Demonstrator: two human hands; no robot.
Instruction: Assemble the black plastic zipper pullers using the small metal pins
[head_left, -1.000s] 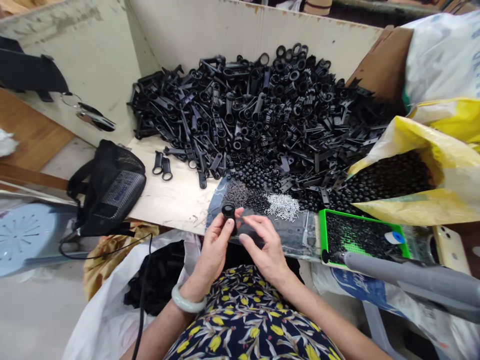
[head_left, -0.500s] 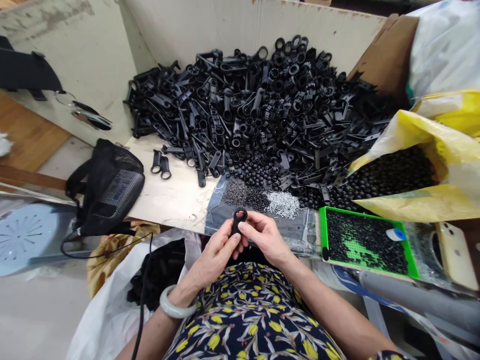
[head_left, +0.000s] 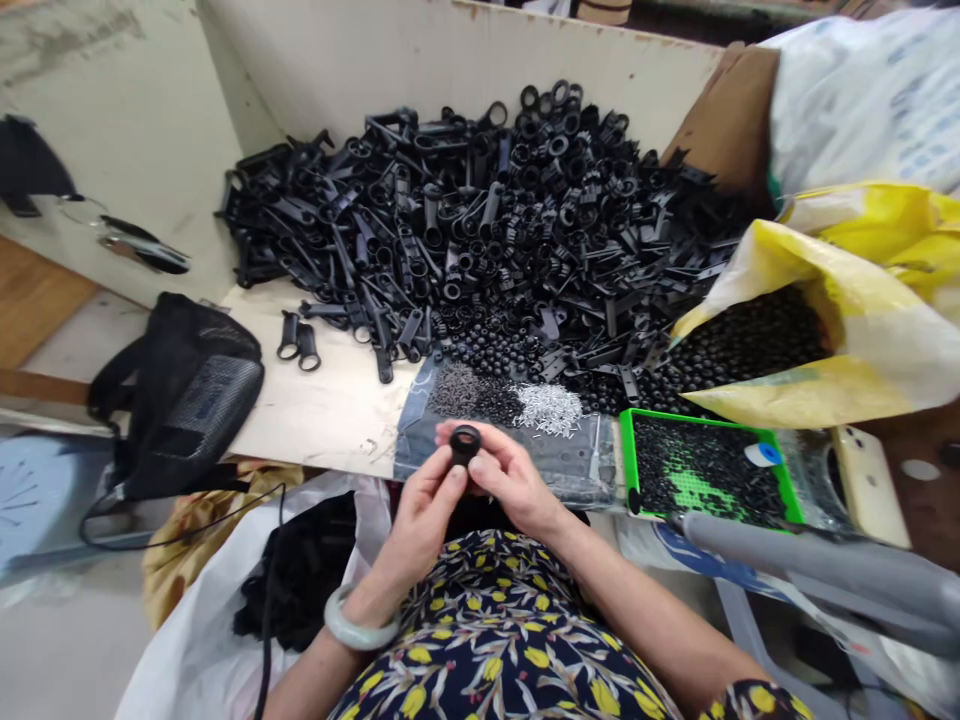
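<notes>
Both of your hands meet just above your lap: your left hand [head_left: 420,505] and right hand [head_left: 510,480] pinch one black ring-ended plastic part [head_left: 465,445] between their fingertips, each grip closed on it. Just beyond, on the table [head_left: 322,410], lie small piles of dark and silver pins [head_left: 547,408], a green tray [head_left: 705,470], then the big heap of black plastic parts [head_left: 487,230].
</notes>
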